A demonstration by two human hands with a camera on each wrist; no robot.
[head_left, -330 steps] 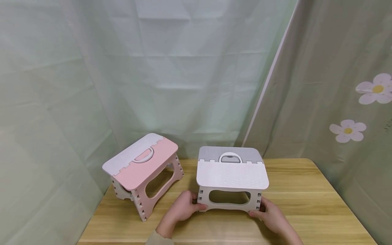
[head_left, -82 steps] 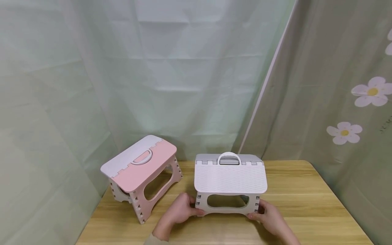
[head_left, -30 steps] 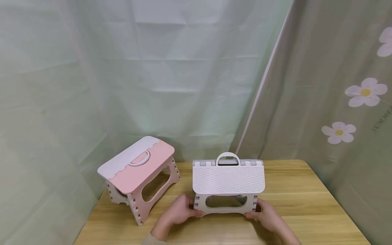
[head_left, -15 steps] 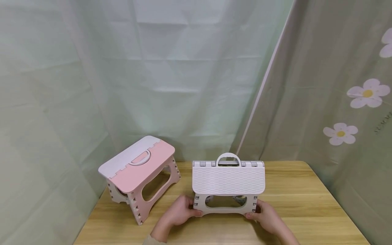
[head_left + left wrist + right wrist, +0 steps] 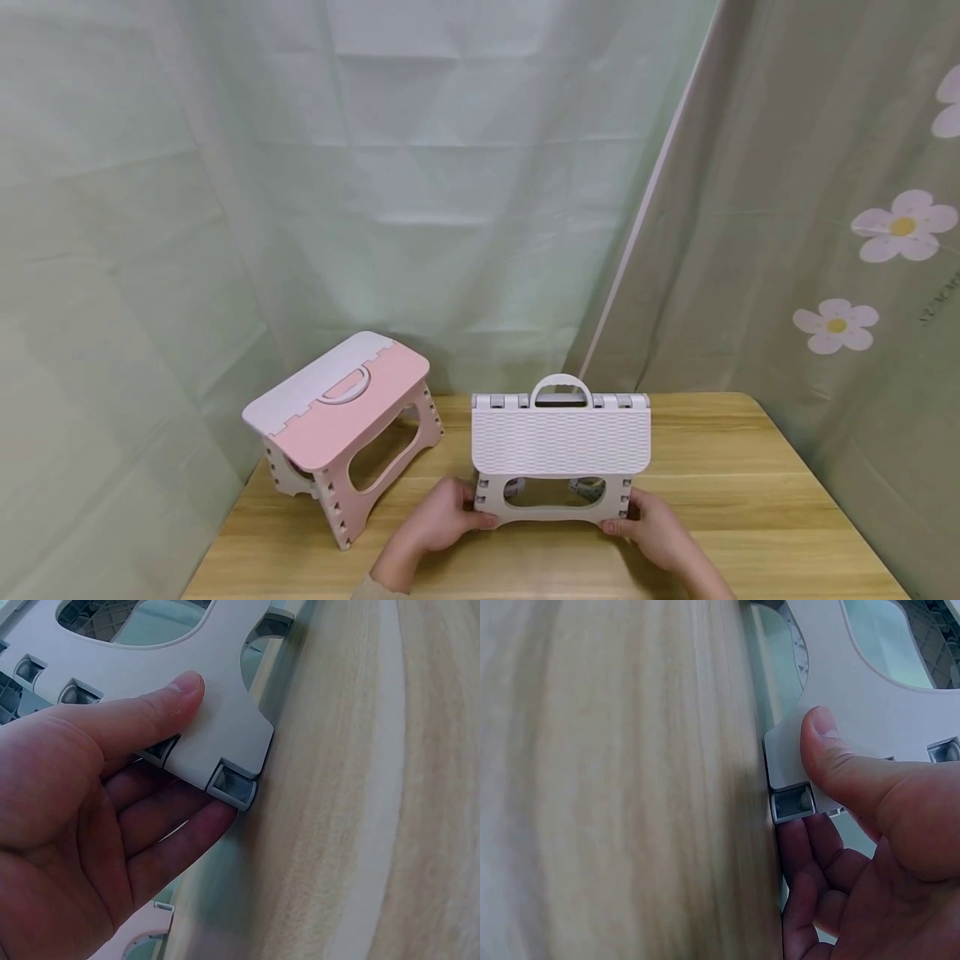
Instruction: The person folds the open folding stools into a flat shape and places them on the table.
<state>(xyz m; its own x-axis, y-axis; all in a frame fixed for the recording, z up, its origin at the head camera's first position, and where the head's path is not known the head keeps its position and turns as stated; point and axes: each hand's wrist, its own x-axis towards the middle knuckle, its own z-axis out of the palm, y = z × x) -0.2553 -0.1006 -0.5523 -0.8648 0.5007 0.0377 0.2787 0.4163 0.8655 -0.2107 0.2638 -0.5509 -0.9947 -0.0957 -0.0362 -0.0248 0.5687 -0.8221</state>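
A white and grey folding stool [image 5: 561, 442] stands on the table, its seat bent at the middle hinge. The white front half slopes down towards me, and the arched handle [image 5: 561, 380] sticks up along the ridge. My left hand [image 5: 442, 517] grips the lower left corner of the front leg panel, thumb on the face and fingers behind its edge. At the lower right corner, my right hand [image 5: 652, 529] holds the panel the same way, as the right wrist view also shows. The grey rear half of the seat is mostly hidden.
A pink and white folding stool [image 5: 352, 408] stands unfolded on the left of the wooden table [image 5: 750, 500], turned at an angle. Pale green curtains [image 5: 420, 208] hang close behind and on the left; a flowered curtain [image 5: 750, 250] hangs on the right.
Since the first frame, the white and grey stool's flat seat has bent upward at its hinge, hiding the grey half. Both hands keep their hold on the corners. The last second shows little change.
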